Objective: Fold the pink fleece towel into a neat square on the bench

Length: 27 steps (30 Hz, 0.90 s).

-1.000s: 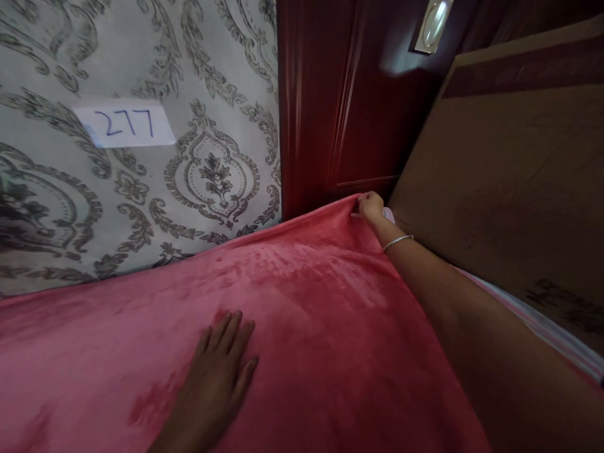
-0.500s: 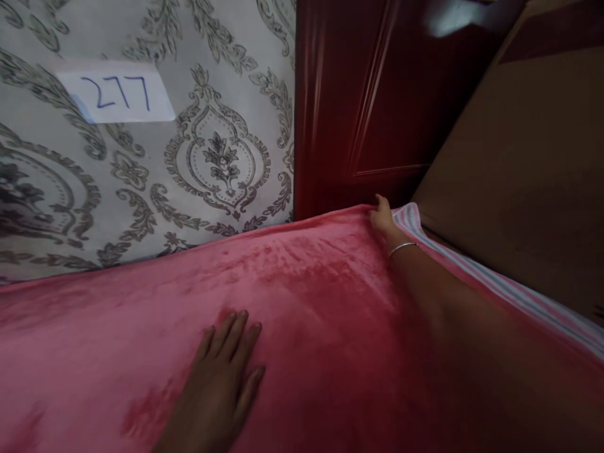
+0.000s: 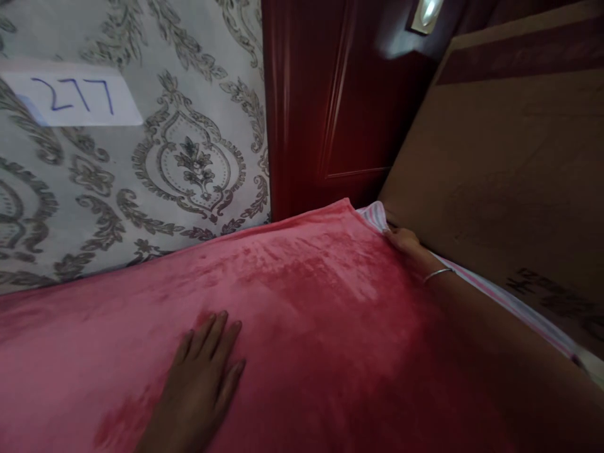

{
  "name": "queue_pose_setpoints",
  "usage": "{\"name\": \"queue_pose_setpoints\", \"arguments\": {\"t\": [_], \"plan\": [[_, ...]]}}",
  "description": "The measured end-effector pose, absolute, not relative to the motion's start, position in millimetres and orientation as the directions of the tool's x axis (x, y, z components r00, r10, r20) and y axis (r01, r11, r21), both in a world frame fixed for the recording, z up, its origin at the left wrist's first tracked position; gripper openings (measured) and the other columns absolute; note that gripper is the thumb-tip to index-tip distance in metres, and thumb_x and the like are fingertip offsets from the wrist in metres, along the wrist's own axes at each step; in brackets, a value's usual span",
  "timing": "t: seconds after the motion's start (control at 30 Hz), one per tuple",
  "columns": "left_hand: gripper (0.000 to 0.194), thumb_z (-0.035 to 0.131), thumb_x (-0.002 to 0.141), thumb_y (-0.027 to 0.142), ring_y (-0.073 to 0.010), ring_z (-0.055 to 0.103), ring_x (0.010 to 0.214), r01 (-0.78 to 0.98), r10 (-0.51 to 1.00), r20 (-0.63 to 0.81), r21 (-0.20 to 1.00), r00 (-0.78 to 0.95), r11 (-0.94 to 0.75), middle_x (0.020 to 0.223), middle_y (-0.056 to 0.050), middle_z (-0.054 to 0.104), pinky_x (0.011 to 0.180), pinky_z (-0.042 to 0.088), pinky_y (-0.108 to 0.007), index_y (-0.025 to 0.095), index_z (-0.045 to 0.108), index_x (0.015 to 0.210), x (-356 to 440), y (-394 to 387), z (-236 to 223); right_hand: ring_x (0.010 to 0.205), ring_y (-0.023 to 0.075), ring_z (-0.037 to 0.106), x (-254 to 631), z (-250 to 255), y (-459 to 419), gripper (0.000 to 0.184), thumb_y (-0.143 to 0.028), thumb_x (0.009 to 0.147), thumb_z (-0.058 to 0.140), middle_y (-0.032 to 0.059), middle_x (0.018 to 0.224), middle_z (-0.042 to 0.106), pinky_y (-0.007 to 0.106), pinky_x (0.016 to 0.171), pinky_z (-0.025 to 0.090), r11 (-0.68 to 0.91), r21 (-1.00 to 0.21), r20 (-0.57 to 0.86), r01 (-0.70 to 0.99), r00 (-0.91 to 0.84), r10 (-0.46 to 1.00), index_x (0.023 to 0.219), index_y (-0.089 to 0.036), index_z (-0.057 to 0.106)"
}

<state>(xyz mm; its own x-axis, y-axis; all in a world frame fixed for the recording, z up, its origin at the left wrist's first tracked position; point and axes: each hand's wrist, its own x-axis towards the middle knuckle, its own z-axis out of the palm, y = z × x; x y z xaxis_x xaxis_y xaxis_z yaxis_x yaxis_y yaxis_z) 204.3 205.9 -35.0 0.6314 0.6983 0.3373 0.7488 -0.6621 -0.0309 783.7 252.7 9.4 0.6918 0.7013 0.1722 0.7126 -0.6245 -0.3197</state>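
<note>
A plush red blanket (image 3: 283, 302) covers the surface before me. My left hand (image 3: 201, 371) lies flat on it, fingers stretched out and holding nothing. At the blanket's right border, a little in front of its far corner, my right hand (image 3: 404, 242) is closed on the edge; its fingertips are partly hidden. A silver bangle (image 3: 438, 273) circles that wrist. From under the border, beside my right fingers, a striped pink, white and grey sheet (image 3: 375, 216) sticks out.
Patterned grey wallpaper (image 3: 198, 163) with a paper marked "277" (image 3: 80, 97) rises at the back left. Beside it stands a dark red door (image 3: 321, 113) with a metal lock plate (image 3: 425, 14). A large cardboard sheet or box (image 3: 495, 163) leans close along the right side.
My right hand has moved from the blanket's far corner toward me along its right border. The corner is now uncovered. My left hand stays flat on the blanket; the view has turned rightward.
</note>
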Motion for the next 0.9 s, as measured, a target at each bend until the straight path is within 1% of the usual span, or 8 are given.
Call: {"name": "queue_pose_setpoints", "arguments": {"t": [0.1, 0.27, 0.43, 0.57, 0.63, 0.7, 0.8, 0.9], "plan": [[0.056, 0.038, 0.097, 0.047, -0.0340, 0.044, 0.145, 0.741, 0.690, 0.351, -0.016, 0.633, -0.671, 0.153, -0.007, 0.053, 0.116, 0.038, -0.060, 0.027, 0.056, 0.146, 204, 209, -36, 0.094, 0.0262, 0.072, 781, 6, 250, 0.030, -0.031, 0.094, 0.059, 0.0168, 0.104, 0.076, 0.028, 0.078, 0.050, -0.634, -0.333, 0.154, 0.698, 0.703, 0.694, 0.106, -0.011, 0.078], [0.056, 0.037, 0.097, 0.047, -0.0338, 0.045, 0.144, 0.735, 0.671, 0.388, -0.027, 0.632, -0.677, 0.152, -0.007, 0.054, 0.115, 0.040, -0.060, 0.028, 0.056, 0.146, 203, 211, -38, 0.107, 0.0285, 0.068, 774, -1, 253, 0.038, -0.024, 0.099, 0.046, 0.0220, 0.122, 0.070, 0.030, 0.083, 0.049, -0.672, -0.342, 0.197, 0.657, 0.749, 0.633, 0.123, -0.009, 0.070], [0.056, 0.035, 0.098, 0.047, -0.0352, 0.045, 0.143, 0.741, 0.676, 0.372, -0.051, 0.636, -0.669, 0.152, -0.010, 0.053, 0.113, 0.040, -0.061, 0.025, 0.059, 0.144, 204, 211, -36, 0.108, 0.0288, 0.069, 778, 3, 247, 0.036, -0.027, 0.098, 0.051, 0.0202, 0.119, 0.072, 0.030, 0.084, 0.049, -0.660, -0.367, 0.162, 0.655, 0.744, 0.648, 0.121, -0.011, 0.073], [0.058, 0.033, 0.098, 0.048, -0.0362, 0.047, 0.142, 0.740, 0.689, 0.331, -0.047, 0.645, -0.671, 0.152, -0.013, 0.053, 0.112, 0.041, -0.061, 0.021, 0.060, 0.142, 207, 212, -29, 0.108, 0.0285, 0.069, 788, 12, 218, 0.040, -0.034, 0.101, 0.049, 0.0178, 0.118, 0.073, 0.028, 0.082, 0.049, -0.640, -0.401, 0.107, 0.656, 0.727, 0.678, 0.122, -0.010, 0.073], [0.059, 0.034, 0.097, 0.047, -0.0369, 0.047, 0.142, 0.753, 0.707, 0.314, -0.040, 0.634, -0.657, 0.152, -0.014, 0.052, 0.113, 0.040, -0.062, 0.019, 0.061, 0.141, 210, 212, -26, 0.104, 0.0276, 0.069, 792, 11, 192, 0.043, -0.038, 0.101, 0.048, 0.0170, 0.114, 0.074, 0.027, 0.078, 0.049, -0.640, -0.421, 0.073, 0.643, 0.727, 0.683, 0.118, -0.009, 0.075], [0.059, 0.035, 0.097, 0.046, -0.0369, 0.046, 0.143, 0.766, 0.723, 0.304, -0.035, 0.620, -0.642, 0.152, -0.015, 0.052, 0.114, 0.038, -0.062, 0.018, 0.062, 0.140, 213, 211, -22, 0.093, 0.0247, 0.070, 796, 9, 162, 0.043, -0.041, 0.100, 0.051, 0.0147, 0.106, 0.076, 0.026, 0.072, 0.048, -0.643, -0.444, 0.034, 0.623, 0.729, 0.683, 0.113, -0.009, 0.076], [0.058, 0.036, 0.096, 0.045, -0.0364, 0.044, 0.144, 0.776, 0.740, 0.277, -0.033, 0.613, -0.630, 0.153, -0.015, 0.052, 0.114, 0.038, -0.060, 0.017, 0.062, 0.140, 217, 211, -18, 0.077, 0.0191, 0.067, 798, 3, 121, 0.031, -0.039, 0.092, 0.063, 0.0076, 0.088, 0.076, 0.023, 0.063, 0.046, -0.638, -0.467, -0.008, 0.612, 0.719, 0.695, 0.098, -0.012, 0.078], [0.058, 0.036, 0.097, 0.043, -0.0367, 0.044, 0.144, 0.781, 0.752, 0.242, -0.041, 0.613, -0.623, 0.153, -0.016, 0.051, 0.113, 0.039, -0.060, 0.016, 0.061, 0.141, 219, 211, -12, 0.073, 0.0173, 0.063, 797, -1, 97, 0.024, -0.033, 0.089, 0.064, 0.0052, 0.082, 0.073, 0.023, 0.061, 0.043, -0.648, -0.451, 0.018, 0.613, 0.733, 0.680, 0.091, -0.012, 0.076]]}}
